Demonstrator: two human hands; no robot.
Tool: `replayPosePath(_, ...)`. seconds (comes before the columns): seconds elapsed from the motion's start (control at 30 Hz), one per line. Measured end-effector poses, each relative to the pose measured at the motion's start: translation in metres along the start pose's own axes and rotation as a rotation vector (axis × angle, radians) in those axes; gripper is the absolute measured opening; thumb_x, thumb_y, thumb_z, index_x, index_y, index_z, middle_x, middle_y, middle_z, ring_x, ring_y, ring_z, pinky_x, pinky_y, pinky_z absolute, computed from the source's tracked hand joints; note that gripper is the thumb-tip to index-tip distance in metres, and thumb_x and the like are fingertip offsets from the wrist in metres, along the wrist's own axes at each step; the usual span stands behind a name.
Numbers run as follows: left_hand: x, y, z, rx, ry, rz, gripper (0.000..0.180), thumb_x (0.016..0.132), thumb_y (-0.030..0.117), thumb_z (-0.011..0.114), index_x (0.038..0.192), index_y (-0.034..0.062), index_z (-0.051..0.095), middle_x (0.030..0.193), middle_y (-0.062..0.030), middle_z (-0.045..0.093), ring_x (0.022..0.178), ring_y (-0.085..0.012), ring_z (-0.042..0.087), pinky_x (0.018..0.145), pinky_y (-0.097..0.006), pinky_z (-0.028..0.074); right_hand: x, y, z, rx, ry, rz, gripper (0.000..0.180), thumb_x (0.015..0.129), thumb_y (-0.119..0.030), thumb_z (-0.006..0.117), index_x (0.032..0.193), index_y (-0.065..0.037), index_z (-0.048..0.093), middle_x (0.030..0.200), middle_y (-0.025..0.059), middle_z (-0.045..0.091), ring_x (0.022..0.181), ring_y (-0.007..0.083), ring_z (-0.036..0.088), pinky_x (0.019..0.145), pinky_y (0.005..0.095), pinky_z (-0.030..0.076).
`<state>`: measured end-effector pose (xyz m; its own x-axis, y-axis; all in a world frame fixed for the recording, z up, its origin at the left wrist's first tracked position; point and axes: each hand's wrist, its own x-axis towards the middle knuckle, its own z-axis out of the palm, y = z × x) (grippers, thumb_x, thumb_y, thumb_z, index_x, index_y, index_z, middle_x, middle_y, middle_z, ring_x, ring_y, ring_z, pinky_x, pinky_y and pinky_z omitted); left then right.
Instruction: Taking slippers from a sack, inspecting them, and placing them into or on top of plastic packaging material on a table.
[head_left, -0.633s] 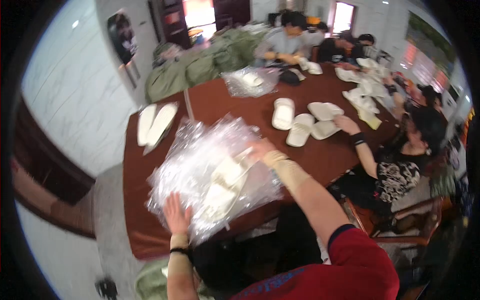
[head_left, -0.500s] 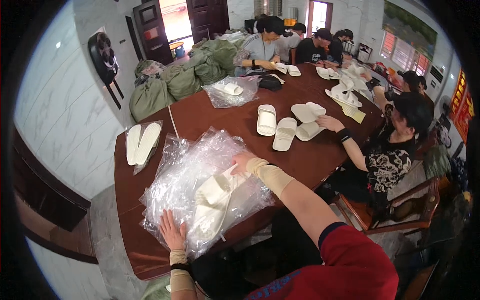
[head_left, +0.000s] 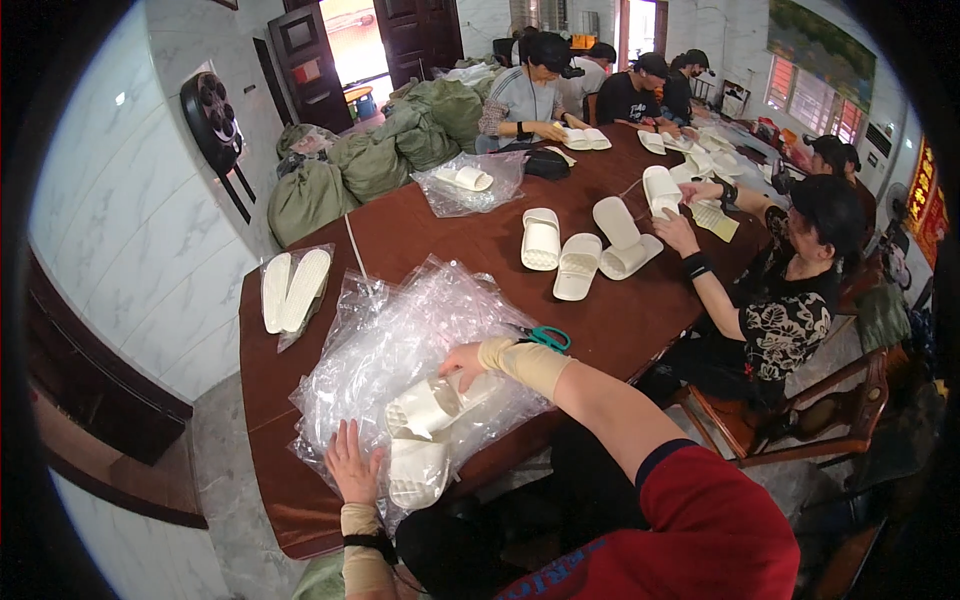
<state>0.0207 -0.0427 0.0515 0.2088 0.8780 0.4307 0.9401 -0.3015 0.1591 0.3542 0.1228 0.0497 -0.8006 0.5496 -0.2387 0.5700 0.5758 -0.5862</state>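
On the near end of the long brown table (head_left: 420, 240) lies a heap of clear plastic bags (head_left: 400, 345), and white foam slippers (head_left: 425, 435) sit on and among that crinkled film at the side nearest the person. The left hand (head_left: 352, 462) rests flat on the plastic just beside the lower slipper, fingers spread, closed on nothing. The right hand (head_left: 462, 362) comes over the heap from the right, its fingers curled at the end of the upper slipper; whether they pinch the slipper or only the film over it cannot be told.

The slippers look light, soft and a little springy, with ribbed soles that should give good friction, so a pinch across the strap or around the sole's edge seems the surest hold. The film is thin, slick and floppy; it will likely slide and bunch under a flat palm, and is best taken at an open mouth or a gathered fold.

Green-handled scissors (head_left: 545, 337) lie just beyond the right wrist. Left of the heap sits a bagged pair of slippers (head_left: 292, 290), and beyond it, mid-table, loose white slippers (head_left: 575, 255) lie near another person's hand (head_left: 678, 232).
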Motion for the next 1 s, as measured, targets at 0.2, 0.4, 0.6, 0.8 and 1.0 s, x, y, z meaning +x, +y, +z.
replayPosePath(0.2,0.034,0.014,-0.076,-0.024,0.019,0.134,0.063,0.069,0.018,0.072,0.129,0.0123,0.051,0.112,-0.0078,0.052,0.107,-0.0294,0.047,0.092,-0.043,0.035,-0.002,-0.022,-0.003,0.145,0.253,-0.037,0.050,0.067,-0.024,0.076,0.114,-0.012,0.061,0.113,0.0108,0.061,0.108,0.0252,0.056,0.093,0.0367,0.044)
replayPosePath(0.4,0.085,0.012,-0.052,-0.073,0.100,0.237,0.062,0.074,0.021,0.069,0.131,0.0148,0.047,0.119,-0.0070,0.050,0.113,-0.0289,0.046,0.096,-0.045,0.034,-0.040,-0.034,-0.044,0.375,0.032,-0.066,0.052,0.076,-0.017,0.071,0.123,-0.004,0.054,0.123,0.0139,0.058,0.114,0.0252,0.054,0.098,0.0342,0.041)
replayPosePath(0.6,0.069,-0.007,-0.003,-0.113,0.050,0.110,0.065,0.076,0.024,0.069,0.135,0.0174,0.043,0.125,-0.0071,0.048,0.116,-0.0291,0.045,0.098,-0.045,0.034,-0.018,-0.022,-0.018,0.432,0.043,0.045,0.052,0.079,-0.017,0.070,0.126,-0.005,0.052,0.126,0.0135,0.056,0.112,0.0231,0.054,0.095,0.0345,0.042)
replayPosePath(0.8,0.067,-0.004,0.010,-0.084,0.015,0.070,0.064,0.080,0.028,0.065,0.138,0.0206,0.039,0.133,-0.0070,0.043,0.122,-0.0287,0.041,0.101,-0.049,0.031,0.002,-0.030,-0.019,0.218,0.089,-0.310,0.057,0.080,-0.020,0.069,0.131,-0.008,0.047,0.133,0.0123,0.049,0.124,0.0270,0.045,0.104,0.0367,0.035)
replayPosePath(1.0,0.058,0.000,0.024,0.030,-0.041,0.006,0.071,0.079,0.034,0.066,0.142,0.0242,0.034,0.147,-0.0078,0.028,0.130,-0.0318,0.031,0.106,-0.053,0.025,0.027,-0.031,0.011,-0.159,0.063,-0.213,0.067,0.069,-0.020,0.073,0.129,-0.018,0.045,0.124,0.0110,0.052,0.115,0.0319,0.049,0.094,0.0412,0.042)
